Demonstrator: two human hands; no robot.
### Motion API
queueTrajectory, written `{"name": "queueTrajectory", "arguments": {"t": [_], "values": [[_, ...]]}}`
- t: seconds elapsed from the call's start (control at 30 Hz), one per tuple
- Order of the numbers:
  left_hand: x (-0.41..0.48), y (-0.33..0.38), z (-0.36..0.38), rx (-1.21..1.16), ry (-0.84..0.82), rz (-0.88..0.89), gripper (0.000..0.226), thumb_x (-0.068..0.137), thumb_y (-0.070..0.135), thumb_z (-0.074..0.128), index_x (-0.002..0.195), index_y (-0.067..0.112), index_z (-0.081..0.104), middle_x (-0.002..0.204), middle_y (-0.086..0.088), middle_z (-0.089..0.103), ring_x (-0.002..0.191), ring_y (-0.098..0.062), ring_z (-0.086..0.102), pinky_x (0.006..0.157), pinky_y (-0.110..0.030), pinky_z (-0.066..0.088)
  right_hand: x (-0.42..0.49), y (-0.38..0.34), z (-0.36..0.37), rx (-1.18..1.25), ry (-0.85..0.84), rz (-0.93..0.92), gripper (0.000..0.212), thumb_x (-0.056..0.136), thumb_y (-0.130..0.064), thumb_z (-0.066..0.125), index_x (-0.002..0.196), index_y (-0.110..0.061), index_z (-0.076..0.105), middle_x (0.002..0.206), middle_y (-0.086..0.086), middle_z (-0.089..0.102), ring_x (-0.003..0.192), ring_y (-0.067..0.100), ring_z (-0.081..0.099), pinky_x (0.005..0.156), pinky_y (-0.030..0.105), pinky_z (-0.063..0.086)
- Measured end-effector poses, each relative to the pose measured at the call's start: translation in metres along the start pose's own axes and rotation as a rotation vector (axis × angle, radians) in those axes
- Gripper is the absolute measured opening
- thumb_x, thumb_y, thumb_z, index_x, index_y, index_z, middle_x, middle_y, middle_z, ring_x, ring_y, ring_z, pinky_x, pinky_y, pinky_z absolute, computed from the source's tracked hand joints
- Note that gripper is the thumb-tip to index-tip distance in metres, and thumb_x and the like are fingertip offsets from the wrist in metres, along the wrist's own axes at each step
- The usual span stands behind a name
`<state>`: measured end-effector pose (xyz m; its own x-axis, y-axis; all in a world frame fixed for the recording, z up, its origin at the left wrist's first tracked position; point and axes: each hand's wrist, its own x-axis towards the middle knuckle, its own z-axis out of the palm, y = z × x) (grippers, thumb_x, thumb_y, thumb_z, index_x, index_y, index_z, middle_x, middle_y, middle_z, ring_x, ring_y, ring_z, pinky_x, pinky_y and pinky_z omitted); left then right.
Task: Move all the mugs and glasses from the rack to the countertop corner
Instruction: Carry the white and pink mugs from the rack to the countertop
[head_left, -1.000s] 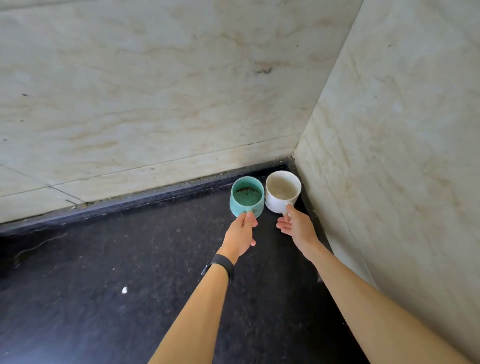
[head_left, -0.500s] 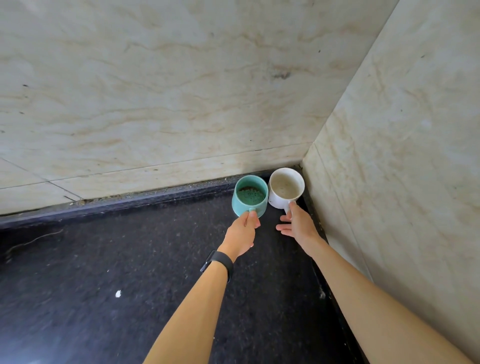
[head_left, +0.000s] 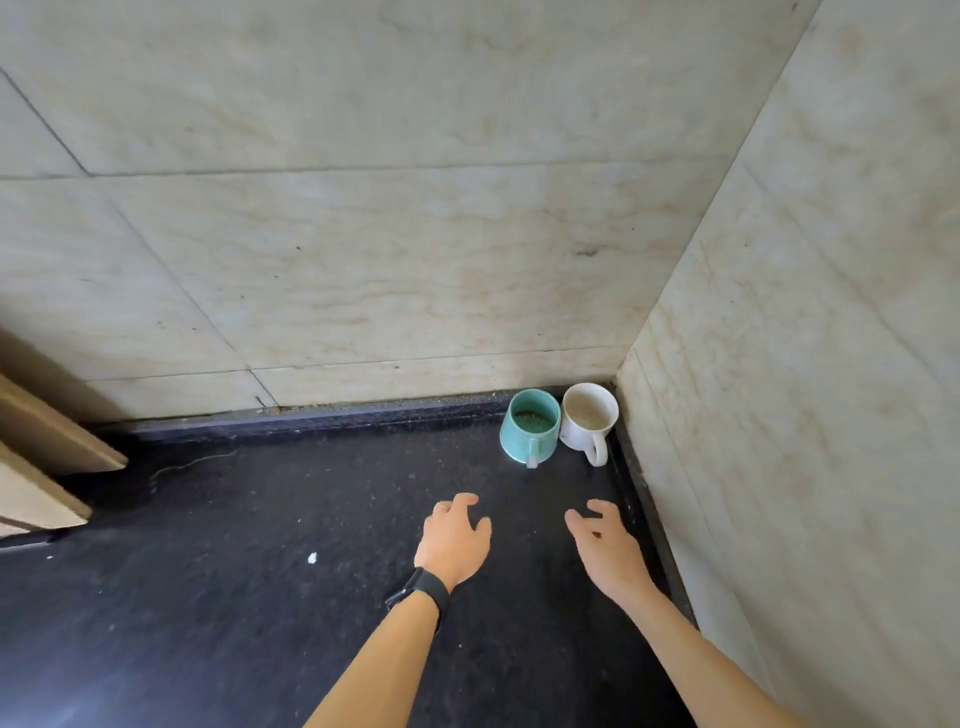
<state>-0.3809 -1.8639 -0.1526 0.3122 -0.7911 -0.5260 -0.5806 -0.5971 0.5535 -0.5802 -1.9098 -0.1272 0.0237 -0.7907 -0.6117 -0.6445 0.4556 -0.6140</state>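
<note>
Sitting in countertop (head_left: 260, 571) corner as task wants: teal mug (head_left: 529, 428), white mug (head_left: 588, 415); left hand (head_left: 454, 540), right hand (head_left: 605, 545) hovering loose, holding nothing

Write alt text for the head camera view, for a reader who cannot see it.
A teal mug and a white mug stand upright side by side in the corner of a dark countertop, between beige marbled walls, handles toward the camera. The person's left hand, with a black wristband, and right hand hover nearer the camera, fingers loosely curled, holding nothing.
</note>
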Motion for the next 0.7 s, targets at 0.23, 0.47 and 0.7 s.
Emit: {"name": "queueTrajectory", "arguments": {"t": [0.23,0.47,0.7], "values": [[-0.133,-0.099,-0.092,0.231,0.352,-0.199,0.051,0.098,0.038,0.044,0.149,0.034,0.037,0.161,0.000,0.029,0.149,-0.025,0.023,0.118,-0.045,0.028,-0.079,-0.070,0.061,-0.429,-0.199,-0.582,0.047,0.098,-0.054,0.045,0.137,-0.030,0.055,0.142,-0.006,0.058,0.130,0.021,0.052,0.108,0.037,0.040],[-0.353,-0.193,-0.162,0.265,0.744,-0.509,0.052,0.099,0.039,0.045,0.150,0.039,0.036,0.163,0.000,0.027,0.152,-0.024,0.015,0.121,-0.047,0.018,-0.233,-0.156,0.167,-0.580,-0.356,-1.247,0.044,0.100,-0.044,0.047,0.141,-0.028,0.054,0.150,-0.005,0.050,0.143,0.021,0.035,0.112,0.038,0.037],[-0.670,-0.252,-0.150,0.255,1.173,-0.941,0.049,0.096,0.044,0.048,0.145,0.041,0.043,0.157,0.003,0.040,0.148,-0.023,0.027,0.120,-0.044,0.023,-0.510,-0.150,0.274,-0.460,-0.626,-1.921,0.041,0.095,-0.035,0.057,0.134,-0.023,0.063,0.140,0.003,0.060,0.134,0.025,0.046,0.108,0.040,0.043]]}}
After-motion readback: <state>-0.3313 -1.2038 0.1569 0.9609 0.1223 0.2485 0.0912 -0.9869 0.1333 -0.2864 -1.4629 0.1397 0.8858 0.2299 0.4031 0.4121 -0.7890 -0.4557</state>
